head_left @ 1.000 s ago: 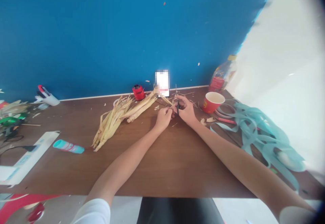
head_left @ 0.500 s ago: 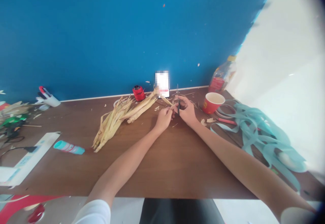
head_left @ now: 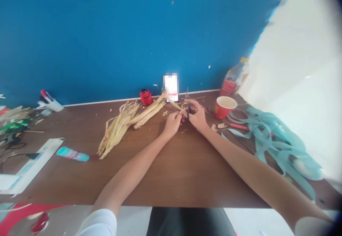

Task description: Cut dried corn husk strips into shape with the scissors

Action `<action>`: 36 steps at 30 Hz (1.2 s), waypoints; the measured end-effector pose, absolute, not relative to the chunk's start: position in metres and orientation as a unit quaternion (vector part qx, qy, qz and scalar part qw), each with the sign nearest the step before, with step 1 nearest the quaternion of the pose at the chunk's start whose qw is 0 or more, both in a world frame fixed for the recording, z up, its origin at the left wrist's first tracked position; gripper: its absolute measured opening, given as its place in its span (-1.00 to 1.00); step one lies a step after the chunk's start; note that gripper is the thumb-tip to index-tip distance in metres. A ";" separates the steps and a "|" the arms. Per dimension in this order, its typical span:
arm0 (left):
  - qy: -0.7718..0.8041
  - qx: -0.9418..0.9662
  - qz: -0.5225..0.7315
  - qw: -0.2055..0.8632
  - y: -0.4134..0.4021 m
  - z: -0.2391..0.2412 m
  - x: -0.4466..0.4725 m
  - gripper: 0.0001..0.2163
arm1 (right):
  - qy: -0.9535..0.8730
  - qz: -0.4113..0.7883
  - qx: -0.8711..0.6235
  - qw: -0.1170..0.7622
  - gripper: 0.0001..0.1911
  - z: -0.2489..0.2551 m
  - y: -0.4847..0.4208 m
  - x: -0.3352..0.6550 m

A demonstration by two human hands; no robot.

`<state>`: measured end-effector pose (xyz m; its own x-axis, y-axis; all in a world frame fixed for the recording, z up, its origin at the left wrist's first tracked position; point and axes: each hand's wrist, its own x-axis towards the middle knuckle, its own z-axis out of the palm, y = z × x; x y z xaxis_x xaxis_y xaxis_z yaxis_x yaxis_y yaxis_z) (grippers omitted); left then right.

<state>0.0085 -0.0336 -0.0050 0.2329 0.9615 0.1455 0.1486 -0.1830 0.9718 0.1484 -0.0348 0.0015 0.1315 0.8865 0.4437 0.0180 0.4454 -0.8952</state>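
The right hand (head_left: 196, 115) is closed around a small pair of black scissors (head_left: 188, 110), which stand upright with the blades pointing up; how far the blades are open is too small to tell. The left hand (head_left: 173, 123) is in a narrow pinch on a thin husk strip (head_left: 179, 112) just beside the scissors. The 2 hands nearly touch, low over a brown wooden table (head_left: 187, 179) scattered with husk scraps.

The strip runs back toward a bundle of dry corn husks (head_left: 117, 131), which lies on the table to the left of the hands, its frayed pale yellow leaves spread out.

Behind it, a red spool (head_left: 146, 97) and a blurred white card (head_left: 171, 86) stand against a blue wall (head_left: 133, 32). On the right are a red paper cup (head_left: 223, 107), a plastic bottle (head_left: 235, 77) and loops of pale teal ribbon (head_left: 272, 139). On the left lie a teal tube (head_left: 72, 154) and a white power strip (head_left: 32, 161).
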 end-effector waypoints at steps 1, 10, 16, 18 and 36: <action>0.439 0.629 0.438 0.468 -0.033 -0.005 0.009 -0.80 | -0.566 0.343 -0.400 0.634 -0.42 0.001 -0.035 0.148; 0.446 0.612 0.458 0.466 -0.033 -0.006 0.008 -0.82 | -0.578 0.344 -0.391 0.628 -0.44 0.001 -0.035 0.148; 0.455 0.599 0.468 0.465 -0.033 -0.006 0.008 -0.82 | -0.582 0.335 -0.395 0.626 -0.45 0.000 -0.034 0.148; 0.455 0.596 0.469 0.466 -0.034 -0.005 0.008 -0.82 | -0.583 0.329 -0.400 0.625 -0.47 0.000 -0.034 0.148; 0.448 0.593 0.465 0.481 -0.032 -0.009 0.009 -0.81 | -0.614 0.260 -0.415 0.619 -0.56 0.000 -0.038 0.147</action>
